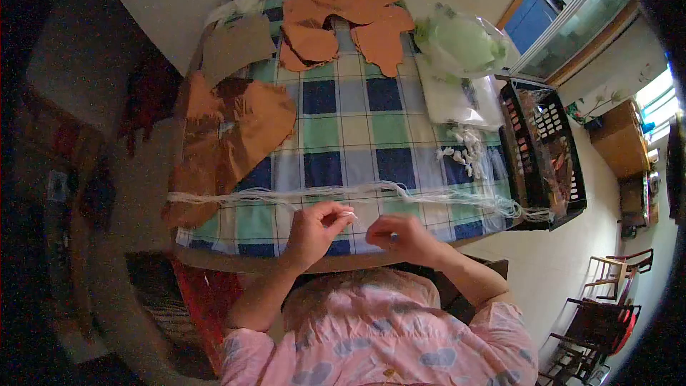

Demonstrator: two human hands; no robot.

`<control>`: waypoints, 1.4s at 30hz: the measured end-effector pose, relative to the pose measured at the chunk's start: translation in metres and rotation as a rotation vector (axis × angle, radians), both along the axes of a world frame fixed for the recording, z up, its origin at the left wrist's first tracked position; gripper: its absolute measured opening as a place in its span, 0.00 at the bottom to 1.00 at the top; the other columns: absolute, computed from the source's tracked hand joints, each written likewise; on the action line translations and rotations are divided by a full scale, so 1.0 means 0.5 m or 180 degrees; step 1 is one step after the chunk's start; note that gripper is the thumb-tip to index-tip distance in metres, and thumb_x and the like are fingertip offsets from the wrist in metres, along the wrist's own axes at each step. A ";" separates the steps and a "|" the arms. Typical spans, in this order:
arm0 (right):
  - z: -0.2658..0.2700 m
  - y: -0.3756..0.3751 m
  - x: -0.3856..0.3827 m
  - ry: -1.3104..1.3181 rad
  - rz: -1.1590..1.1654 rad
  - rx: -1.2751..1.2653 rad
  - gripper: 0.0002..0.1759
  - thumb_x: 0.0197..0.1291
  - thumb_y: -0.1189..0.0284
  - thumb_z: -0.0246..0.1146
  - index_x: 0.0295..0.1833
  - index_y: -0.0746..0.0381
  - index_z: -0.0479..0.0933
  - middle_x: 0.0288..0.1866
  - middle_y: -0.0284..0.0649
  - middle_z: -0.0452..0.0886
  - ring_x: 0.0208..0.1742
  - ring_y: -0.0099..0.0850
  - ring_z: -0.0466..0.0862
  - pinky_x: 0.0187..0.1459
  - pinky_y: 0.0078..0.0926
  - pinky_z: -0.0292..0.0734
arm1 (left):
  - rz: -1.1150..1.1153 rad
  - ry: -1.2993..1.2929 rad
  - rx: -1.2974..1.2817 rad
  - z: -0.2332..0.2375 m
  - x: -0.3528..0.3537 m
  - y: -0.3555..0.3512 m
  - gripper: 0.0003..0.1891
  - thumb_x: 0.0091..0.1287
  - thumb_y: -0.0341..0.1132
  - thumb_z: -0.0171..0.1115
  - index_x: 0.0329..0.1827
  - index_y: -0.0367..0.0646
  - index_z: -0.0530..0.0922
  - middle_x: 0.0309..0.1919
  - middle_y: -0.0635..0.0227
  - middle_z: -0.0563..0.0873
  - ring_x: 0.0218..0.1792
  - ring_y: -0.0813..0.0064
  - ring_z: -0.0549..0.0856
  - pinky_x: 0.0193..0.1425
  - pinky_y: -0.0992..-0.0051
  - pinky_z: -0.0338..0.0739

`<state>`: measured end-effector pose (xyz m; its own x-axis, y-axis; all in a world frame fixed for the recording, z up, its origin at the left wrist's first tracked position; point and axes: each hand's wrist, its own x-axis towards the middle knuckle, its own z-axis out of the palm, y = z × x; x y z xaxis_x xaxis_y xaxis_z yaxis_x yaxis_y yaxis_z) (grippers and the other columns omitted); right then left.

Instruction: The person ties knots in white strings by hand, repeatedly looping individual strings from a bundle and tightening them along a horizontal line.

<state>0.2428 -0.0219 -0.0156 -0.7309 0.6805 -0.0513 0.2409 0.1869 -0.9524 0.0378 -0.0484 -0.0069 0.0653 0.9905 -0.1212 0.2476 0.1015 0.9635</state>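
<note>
My left hand (315, 233) is closed in a pinch, and a small white piece (348, 214) shows at its fingertips, too small to name surely. Just to its right, my right hand (406, 239) has its fingers curled together; whatever they may hold is hidden. Both hands are over the near edge of the table, a little apart from each other. Right beyond them a long bundle of thin white strings (343, 191) stretches across the checked cloth (321, 164). Several small white knotted bits (466, 151) lie in a heap to the right.
Brown sheets (250, 125) cover the left side, with orange-brown cut pieces (343, 3) at the back. Clear plastic bags (461, 50) and a black plastic basket (511, 132) stand at the right. Chairs (593, 322) are on the floor beyond.
</note>
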 end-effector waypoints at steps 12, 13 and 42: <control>-0.022 0.050 -0.029 0.0205 -0.0182 0.0384 0.09 0.47 0.77 0.64 0.36 0.61 0.75 0.34 0.40 0.75 0.39 0.40 0.76 0.40 0.31 0.73 | -0.0257 -0.0748 -0.0477 -0.002 0.022 -0.018 0.05 0.59 0.28 0.63 0.36 0.36 0.79 0.29 0.64 0.84 0.31 0.81 0.81 0.37 0.78 0.76; -0.042 0.031 -0.031 0.0142 -0.0140 0.0404 0.09 0.47 0.77 0.64 0.37 0.61 0.75 0.35 0.40 0.75 0.39 0.40 0.76 0.40 0.32 0.73 | -0.0129 -0.1129 -0.0579 -0.009 0.019 -0.019 0.05 0.59 0.28 0.63 0.36 0.37 0.79 0.30 0.64 0.84 0.32 0.82 0.81 0.38 0.78 0.76; 0.031 0.053 -0.028 0.0266 -0.0559 0.1671 0.06 0.47 0.76 0.64 0.31 0.61 0.74 0.28 0.35 0.74 0.31 0.35 0.75 0.36 0.32 0.65 | 0.0025 -0.0535 0.0723 -0.055 0.038 -0.012 0.04 0.57 0.26 0.64 0.32 0.37 0.78 0.28 0.69 0.80 0.32 0.80 0.79 0.38 0.79 0.73</control>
